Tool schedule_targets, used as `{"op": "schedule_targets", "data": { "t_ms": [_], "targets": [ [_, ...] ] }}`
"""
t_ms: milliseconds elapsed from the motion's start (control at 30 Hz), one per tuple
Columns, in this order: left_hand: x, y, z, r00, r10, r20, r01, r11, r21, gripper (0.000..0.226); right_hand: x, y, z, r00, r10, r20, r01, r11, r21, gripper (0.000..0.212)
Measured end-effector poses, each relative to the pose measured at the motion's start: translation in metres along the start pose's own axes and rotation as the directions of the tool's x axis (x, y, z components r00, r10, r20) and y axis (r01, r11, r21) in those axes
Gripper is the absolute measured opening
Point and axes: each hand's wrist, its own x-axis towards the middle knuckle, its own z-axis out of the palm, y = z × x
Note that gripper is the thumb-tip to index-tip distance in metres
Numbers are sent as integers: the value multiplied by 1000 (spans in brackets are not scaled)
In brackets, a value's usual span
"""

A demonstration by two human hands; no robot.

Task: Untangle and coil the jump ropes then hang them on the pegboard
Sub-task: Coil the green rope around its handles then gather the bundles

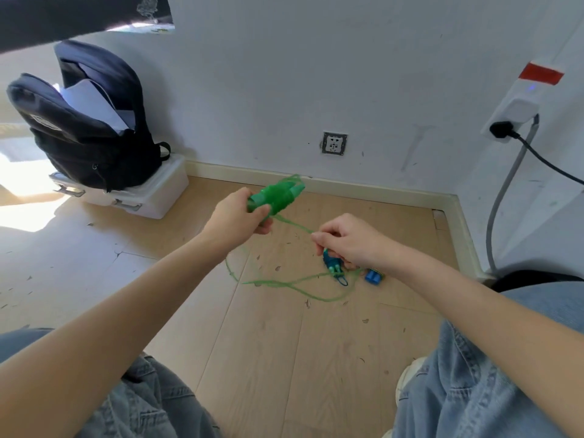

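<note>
My left hand (239,217) grips the green jump rope handles (278,196), held together with green cord wound round them. From the bundle the green cord (294,223) runs to my right hand (347,240), which pinches it. The rest of the green cord (284,284) lies in loose loops on the wooden floor below both hands. Under my right hand a teal and blue rope bundle (333,265) lies on the floor, with blue handles (374,276) beside it. No pegboard is in view.
A black backpack (85,128) sits on a white plastic box (151,197) at the left by the wall. A wall socket (334,143) is straight ahead. A power strip (512,118) with cables hangs at the right. My knees in jeans frame the floor.
</note>
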Motion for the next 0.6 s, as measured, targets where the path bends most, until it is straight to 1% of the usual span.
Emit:
{"op": "schedule_targets", "data": {
  "t_ms": [33, 67, 133, 200, 267, 367, 433, 533, 567, 600],
  "targets": [
    [3, -6, -4, 1000, 7, -13, -5, 992, 122, 15, -1, -1, -1, 998, -55, -37, 51, 992, -117, 36],
    [5, -10, -5, 1000, -2, 19, -3, 973, 233, 18, -2, -1, -2, 990, -115, -76, 99, 977, -187, 37],
    [3, -13, -2, 981, -72, 180, -7, 915, 404, 26, -3, -3, -7, 974, -190, -123, 164, 967, -197, 36],
    [-4, -9, 6, 924, -130, 360, -87, 845, 528, 27, -3, -2, -13, 967, -210, -145, 182, 966, -183, 35],
    [-11, 0, 10, 846, -129, 517, -217, 803, 556, 21, -3, 0, -18, 968, -192, -162, 164, 971, -172, 33],
    [-23, 15, 5, 719, -93, 688, -356, 801, 481, 1, -4, 3, -21, 978, -165, -127, 151, 982, -111, 31],
    [-30, 24, -2, 620, -62, 782, -389, 842, 375, 5, -7, 3, -19, 985, -159, -63, 157, 987, -34, 30],
    [-35, 33, -19, 477, 21, 879, -306, 941, 143, 8, -12, 2, -17, 990, -139, 32, 136, 986, 96, 31],
    [-36, 34, -25, 443, 74, 894, -253, 966, 45, 12, -13, 2, -18, 989, -125, 78, 112, 982, 153, 29],
    [-35, 34, -30, 426, 139, 894, -199, 978, -58, 15, -13, 2, -19, 987, -111, 116, 85, 974, 211, 26]
  ]
}}
